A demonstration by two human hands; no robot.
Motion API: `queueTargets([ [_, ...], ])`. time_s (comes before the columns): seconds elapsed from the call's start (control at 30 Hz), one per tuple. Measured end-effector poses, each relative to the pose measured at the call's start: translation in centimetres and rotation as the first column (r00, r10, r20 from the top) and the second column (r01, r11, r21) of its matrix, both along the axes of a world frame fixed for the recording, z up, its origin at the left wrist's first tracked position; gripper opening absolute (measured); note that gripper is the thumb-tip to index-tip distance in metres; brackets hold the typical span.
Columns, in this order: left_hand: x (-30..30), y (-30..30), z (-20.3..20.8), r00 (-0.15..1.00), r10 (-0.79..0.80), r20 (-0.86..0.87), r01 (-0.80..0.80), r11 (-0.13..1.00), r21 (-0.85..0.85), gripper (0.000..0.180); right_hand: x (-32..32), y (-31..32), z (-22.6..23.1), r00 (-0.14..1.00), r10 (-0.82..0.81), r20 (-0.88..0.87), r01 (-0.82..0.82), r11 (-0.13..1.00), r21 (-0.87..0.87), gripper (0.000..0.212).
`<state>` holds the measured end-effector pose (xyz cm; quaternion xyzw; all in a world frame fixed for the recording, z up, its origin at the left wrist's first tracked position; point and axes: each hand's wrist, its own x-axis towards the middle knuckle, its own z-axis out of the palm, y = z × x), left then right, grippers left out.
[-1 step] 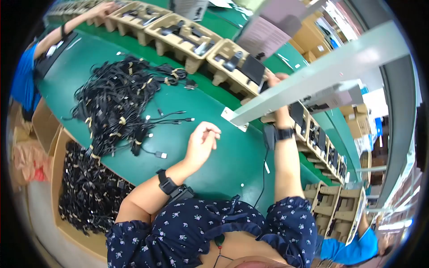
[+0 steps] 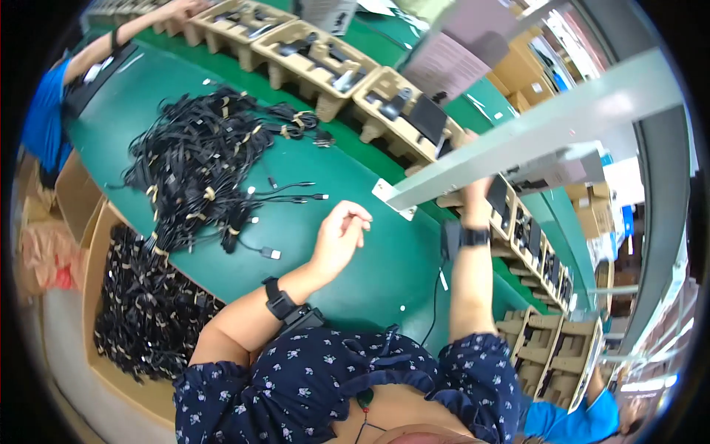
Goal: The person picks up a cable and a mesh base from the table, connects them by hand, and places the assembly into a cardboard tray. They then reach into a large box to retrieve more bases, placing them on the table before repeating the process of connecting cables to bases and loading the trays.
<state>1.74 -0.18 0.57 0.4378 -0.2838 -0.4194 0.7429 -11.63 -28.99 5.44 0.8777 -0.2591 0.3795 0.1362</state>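
My left hand (image 2: 342, 235) hovers over the green table (image 2: 296, 255), loosely curled with the thumb apart and nothing in it. Left of it, a heap of black cables (image 2: 200, 159) with tan ties lies on the table; loose plugs, including a USB plug (image 2: 271, 253), point toward the hand. My right hand (image 2: 475, 194) reaches past a pale metal beam (image 2: 532, 129) to the row of trays. The beam hides most of its fingers, so whether it holds anything cannot be made out. Beside it is a moulded tray (image 2: 376, 135) with a flat black box (image 2: 427, 118) in it.
More trays (image 2: 314, 63) with black parts form a line along the table's far side. A carton (image 2: 100, 296) full of bundled cables stands at lower left. Stacked trays (image 2: 543, 344) are at lower right. Another person's arm (image 2: 137, 26) reaches to the trays at upper left.
The whole view has shifted slightly. My right hand has drawn back a little, its fingers now more hidden by the beam. My left hand keeps its loose curl.
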Motion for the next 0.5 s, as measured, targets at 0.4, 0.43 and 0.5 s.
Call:
queueTargets([
  [0.4, -0.6, -1.0, -0.8, 0.991, -0.096, -0.089, 0.104, 0.991, 0.088, 0.01, 7.2, 22.6, 8.5, 0.868, 0.418, 0.268, -0.487, 0.612, 0.623, 0.017],
  [0.43, -0.1, -1.4, -1.8, 0.98, -0.176, 0.094, 0.15, 0.961, 0.23, 0.014, 9.5, 23.3, 8.4, 0.79, 0.593, 0.154, -0.551, 0.578, 0.602, 0.02],
  [0.5, -0.6, -2.1, -1.0, 0.692, -0.388, -0.609, -0.004, 0.842, -0.54, 0.027, 14.0, 24.5, 7.5, 0.674, 0.739, 0.03, -0.637, 0.559, 0.53, 0.023],
])
